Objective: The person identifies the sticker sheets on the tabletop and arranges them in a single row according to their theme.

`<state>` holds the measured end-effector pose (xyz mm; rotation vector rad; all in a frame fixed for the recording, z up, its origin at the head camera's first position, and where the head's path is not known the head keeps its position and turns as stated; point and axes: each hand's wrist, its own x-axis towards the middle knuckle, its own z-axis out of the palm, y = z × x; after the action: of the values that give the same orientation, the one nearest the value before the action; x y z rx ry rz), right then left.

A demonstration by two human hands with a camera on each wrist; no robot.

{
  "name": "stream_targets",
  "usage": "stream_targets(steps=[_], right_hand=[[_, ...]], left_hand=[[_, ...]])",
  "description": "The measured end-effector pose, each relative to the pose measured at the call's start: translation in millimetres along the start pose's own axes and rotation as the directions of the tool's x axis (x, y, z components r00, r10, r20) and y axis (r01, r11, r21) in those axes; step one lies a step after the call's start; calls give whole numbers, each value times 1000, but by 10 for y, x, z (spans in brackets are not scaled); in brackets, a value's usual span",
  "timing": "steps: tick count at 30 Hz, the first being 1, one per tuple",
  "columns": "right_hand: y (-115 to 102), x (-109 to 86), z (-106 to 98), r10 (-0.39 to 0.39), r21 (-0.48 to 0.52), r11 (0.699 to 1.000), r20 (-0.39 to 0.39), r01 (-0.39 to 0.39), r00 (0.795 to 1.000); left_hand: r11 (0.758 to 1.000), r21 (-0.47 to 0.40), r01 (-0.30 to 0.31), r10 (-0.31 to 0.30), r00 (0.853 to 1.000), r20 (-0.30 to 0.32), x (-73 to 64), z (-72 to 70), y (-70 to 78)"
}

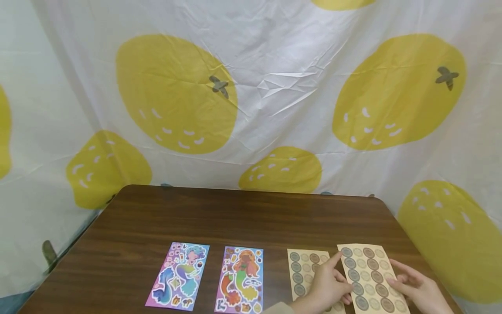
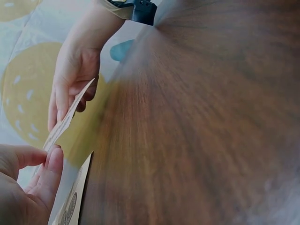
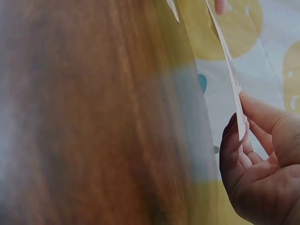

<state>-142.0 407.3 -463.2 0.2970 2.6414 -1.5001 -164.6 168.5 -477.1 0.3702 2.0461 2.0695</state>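
1. step in hand: both hands lift a tan sheet of round seal stickers (image 1: pixel 370 279) off the brown table (image 1: pixel 235 218) near its right front corner. looks like the pick-up or reposition stage, not peeling yet.
2. left hand (image 1: pixel 327 285) pinches the sheet's left edge, index finger stretched up along it. right hand (image 1: pixel 415 288) pinches the right edge with thumb over and fingers under, per the right wrist view.
3. the sheet is raised off the tabletop, partly over a second tan seal sheet (image 1: pixel 303 270) lying flat just to its left.
4. next move, my read: keep both pinches even so the thin sheet doesn't bow, and lift it clear of the flat sheet before any sideways move.
5. edges: table's right edge is close to the right hand. lemon-print cloth (image 1: pixel 274 87) hangs behind.
6. open room: bare wood toward the back. two mermaid sticker sheets (image 1: pixel 178 275) (image 1: pixel 240 280) take up the left front.
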Motion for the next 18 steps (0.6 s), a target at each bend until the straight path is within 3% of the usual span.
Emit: stream_targets(steps=[8, 18], right_hand=[[47, 21, 21, 4, 70, 998, 6, -5, 1000], [64, 28, 30, 8, 67, 998, 6, -8, 1000]], left_hand=[[998, -28, 47, -47, 999, -8, 29, 21, -33], [996, -63, 69, -70, 998, -2, 50, 24, -63]])
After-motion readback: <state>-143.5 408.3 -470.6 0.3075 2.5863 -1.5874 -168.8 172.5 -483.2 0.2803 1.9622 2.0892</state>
